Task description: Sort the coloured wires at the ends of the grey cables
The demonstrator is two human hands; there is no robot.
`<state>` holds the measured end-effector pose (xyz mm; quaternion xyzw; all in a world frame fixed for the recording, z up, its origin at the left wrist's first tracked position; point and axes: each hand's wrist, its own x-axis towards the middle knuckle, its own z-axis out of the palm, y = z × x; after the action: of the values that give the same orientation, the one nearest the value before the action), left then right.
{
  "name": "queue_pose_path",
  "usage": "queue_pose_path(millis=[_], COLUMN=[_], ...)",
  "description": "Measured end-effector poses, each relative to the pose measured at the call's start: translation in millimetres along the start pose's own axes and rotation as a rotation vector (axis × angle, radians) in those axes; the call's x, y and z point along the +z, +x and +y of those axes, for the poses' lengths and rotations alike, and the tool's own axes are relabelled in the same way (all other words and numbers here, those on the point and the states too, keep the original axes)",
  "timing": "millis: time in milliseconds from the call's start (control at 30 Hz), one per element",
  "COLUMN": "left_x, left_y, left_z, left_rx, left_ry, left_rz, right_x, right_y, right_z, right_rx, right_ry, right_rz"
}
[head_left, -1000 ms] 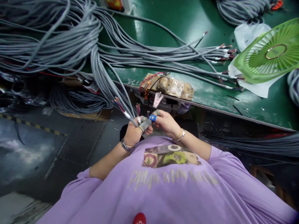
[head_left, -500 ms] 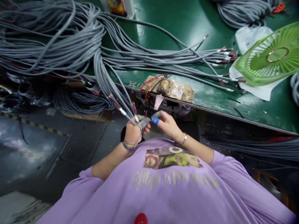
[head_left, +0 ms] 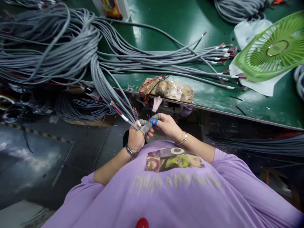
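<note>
Right hand (head_left: 169, 126) nearer left hand (head_left: 136, 139) — left fingers (head_left: 145, 128) clamped on cables (head_left: 131, 124), right grip unclear

Grey cables (head_left: 71, 47), deep green counter (head_left: 171, 15), lime-green fan (head_left: 253, 60) over there; the person's shirt (head_left: 166, 202) is lilac, the thumb wrap (head_left: 154, 122) bright blue, the floor tape (head_left: 38, 132) striped black and yellow.

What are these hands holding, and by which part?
The left hand grips slim, round grey cables near their white-banded, stripped ends; whether the right hand pinches anything cannot be told.
</note>
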<state>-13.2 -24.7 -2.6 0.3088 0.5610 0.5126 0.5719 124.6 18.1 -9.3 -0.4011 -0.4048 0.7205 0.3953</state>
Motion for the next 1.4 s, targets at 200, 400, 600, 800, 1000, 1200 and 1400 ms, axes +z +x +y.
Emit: queue_pose_path(millis=[200,400,600,800,1000,1200,1400], left_x=[2.9,0.8,-5.1,2.2,14.5,15.5,14.8], left_y=[1.7,2.6,2.8,4.7,9.7,12.3,16.5], left_z=[2.8,0.8,4.5,19.2,27.9,28.2,26.4], left_rx=[-0.008,0.026,0.012,-0.002,-0.047,-0.063,-0.053], left_ry=[-0.007,-0.045,-0.047,-0.091,-0.11,-0.109,-0.107], left_rz=[-0.033,0.028,0.019,-0.09,-0.182,-0.154,-0.163], right_x=[0.1,1.7,-14.9,-28.6,-18.9,-14.7,-9.3], right_y=[-0.3,-0.4,7.2,29.1,44.3,42.8,45.2], right_z=[1.7,0.8,-0.2,-22.8,-24.5,-18.1,-16.3], right_rx=[-0.003,0.003,0.04,0.257,0.134,0.034,0.099], right_ry=[0.019,0.029,0.243,0.335,0.306,0.261,0.34], right_rz=[0.033,0.028,0.145,0.025,-0.009,0.037,0.055])
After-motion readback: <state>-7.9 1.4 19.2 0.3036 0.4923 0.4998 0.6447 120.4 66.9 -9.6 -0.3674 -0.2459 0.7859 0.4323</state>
